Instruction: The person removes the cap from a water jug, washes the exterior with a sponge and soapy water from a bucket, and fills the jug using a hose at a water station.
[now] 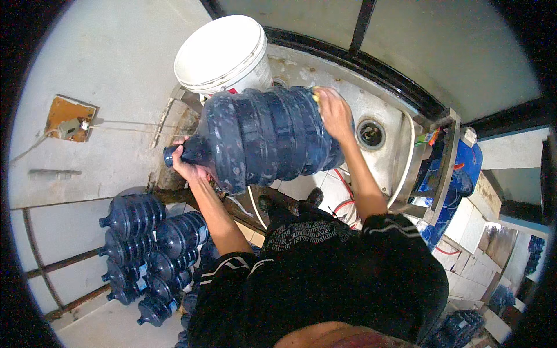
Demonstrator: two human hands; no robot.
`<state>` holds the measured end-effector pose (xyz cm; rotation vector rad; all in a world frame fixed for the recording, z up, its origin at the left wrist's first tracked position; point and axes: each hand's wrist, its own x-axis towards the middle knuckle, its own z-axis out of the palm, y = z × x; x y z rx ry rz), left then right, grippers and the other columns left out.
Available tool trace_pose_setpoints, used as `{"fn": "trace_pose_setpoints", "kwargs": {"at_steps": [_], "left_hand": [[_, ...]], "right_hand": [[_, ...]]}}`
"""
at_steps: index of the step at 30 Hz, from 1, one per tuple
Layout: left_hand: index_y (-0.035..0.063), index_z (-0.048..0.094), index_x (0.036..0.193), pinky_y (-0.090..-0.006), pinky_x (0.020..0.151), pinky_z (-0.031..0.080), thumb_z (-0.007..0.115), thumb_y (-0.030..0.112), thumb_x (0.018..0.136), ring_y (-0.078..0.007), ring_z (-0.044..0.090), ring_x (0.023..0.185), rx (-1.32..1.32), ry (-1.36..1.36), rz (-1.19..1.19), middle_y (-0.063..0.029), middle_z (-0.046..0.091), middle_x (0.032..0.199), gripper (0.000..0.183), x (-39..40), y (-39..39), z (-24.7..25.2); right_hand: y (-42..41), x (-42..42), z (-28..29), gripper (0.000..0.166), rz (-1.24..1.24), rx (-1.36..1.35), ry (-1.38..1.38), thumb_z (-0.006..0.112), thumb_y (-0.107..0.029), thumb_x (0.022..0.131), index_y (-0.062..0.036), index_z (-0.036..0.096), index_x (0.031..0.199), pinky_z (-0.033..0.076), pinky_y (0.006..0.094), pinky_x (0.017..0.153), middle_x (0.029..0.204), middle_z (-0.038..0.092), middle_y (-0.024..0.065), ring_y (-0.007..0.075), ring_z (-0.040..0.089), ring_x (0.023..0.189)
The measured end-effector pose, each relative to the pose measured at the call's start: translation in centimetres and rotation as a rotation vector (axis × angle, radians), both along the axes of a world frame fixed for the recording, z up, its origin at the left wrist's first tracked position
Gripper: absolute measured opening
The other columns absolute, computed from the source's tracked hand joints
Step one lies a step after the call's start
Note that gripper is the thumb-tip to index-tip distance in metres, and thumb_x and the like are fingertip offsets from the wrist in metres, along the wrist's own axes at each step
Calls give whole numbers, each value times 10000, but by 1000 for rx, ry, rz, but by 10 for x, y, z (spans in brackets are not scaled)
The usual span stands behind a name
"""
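A large blue ribbed water jug point(274, 135) lies on its side before me, its neck to the left, with whitish streaks over the plastic. My left hand point(189, 165) grips it at the neck, thumb and fingers around the narrow part. At the base end, my right hand point(333, 111) presses a small yellow piece point(316, 95), perhaps a sponge, against the upper side. Most of that yellow piece is hidden under the fingers. Beneath and behind the jug is a stained metal sink counter point(322, 69) with a round drain point(370, 134).
A white plastic bucket point(222, 54) stands behind the jug. Several more jugs point(139, 213) are stacked at the lower left. A pale hose point(409, 161) curves along the right, with a blue drum point(470, 165) beyond. An electrical outlet point(69, 128) hangs on the left wall.
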<state>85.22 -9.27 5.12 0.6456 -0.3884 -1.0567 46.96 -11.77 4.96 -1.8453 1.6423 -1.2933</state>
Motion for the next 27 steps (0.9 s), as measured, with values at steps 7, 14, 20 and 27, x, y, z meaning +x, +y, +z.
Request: {"fn": "trace_pose_setpoints", "kwargs": {"at_steps": [7, 14, 20, 27], "left_hand": [[98, 550, 847, -420, 787, 498, 609, 157, 710, -244, 583, 847, 164, -96, 165, -60, 607, 882, 161, -36, -6, 22], [49, 561, 799, -385, 740, 512, 594, 100, 740, -252, 615, 782, 426, -2, 284, -106, 637, 834, 84, -30, -10, 32], [61, 570, 827, -391, 786, 497, 584, 150, 743, -244, 609, 841, 278, -28, 187, -85, 638, 879, 122, -29, -10, 30], [47, 566, 836, -376, 805, 498, 593, 38, 759, -237, 608, 866, 60, 1, 106, -77, 607, 852, 82, -40, -9, 22]], "right_hand": [[-120, 25, -12, 407, 125, 358, 544, 480, -358, 859, -8, 688, 868, 491, 489, 776, 953, 645, 230, 410, 623, 873], [75, 54, -45, 382, -354, -169, 37, 437, -153, 918, 25, 463, 1255, 337, 415, 1026, 1311, 429, 240, 368, 412, 1226], [37, 45, -14, 309, -197, -314, 66, 438, -112, 920, 35, 534, 1174, 337, 430, 1032, 1205, 542, 192, 340, 474, 1186], [-113, 50, 11, 447, 264, 239, 336, 398, -330, 907, 35, 652, 864, 460, 490, 820, 908, 628, 265, 429, 604, 888]]}}
